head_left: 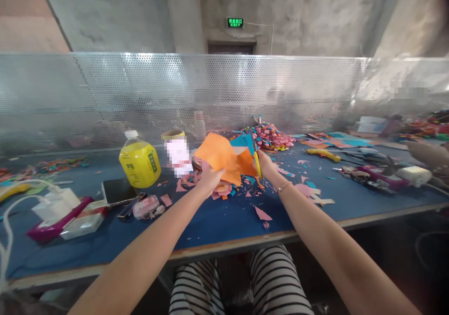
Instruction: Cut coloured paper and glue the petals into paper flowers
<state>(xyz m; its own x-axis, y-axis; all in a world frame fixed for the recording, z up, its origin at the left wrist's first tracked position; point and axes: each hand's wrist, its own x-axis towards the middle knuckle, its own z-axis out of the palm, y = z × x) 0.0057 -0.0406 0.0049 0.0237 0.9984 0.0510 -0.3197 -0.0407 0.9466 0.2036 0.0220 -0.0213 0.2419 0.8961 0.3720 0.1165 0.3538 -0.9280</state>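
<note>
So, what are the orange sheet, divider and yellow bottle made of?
The orange sheet: matte, softly curving, so thin felt or foam, perhaps paper. The divider: likely bare metal, given its punched holes and silvery glare. The bottle: probably glossy plastic, see-through below the cap.

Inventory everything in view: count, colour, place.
Exit sign: 1, green, wall
Perforated screen: 1, silver, behind table
Table: 1, blue, centre
Bottle: 1, yellow, left
Phone: 1, dark, beside bottle
Pink case: 1, pink, near phone
Power strips: 2, magenta, left and right
Scraps: uncountable, multicoloured, piled and scattered
Large sheet: 1, orange, left hand
Scissors: 1, yellow, right hand
Blurred or masked items: unclear
Striped trousers: 1 pair, black-white, below table
Hands: 2, bare, centre
Forearms: 2, bare, foreground
</note>
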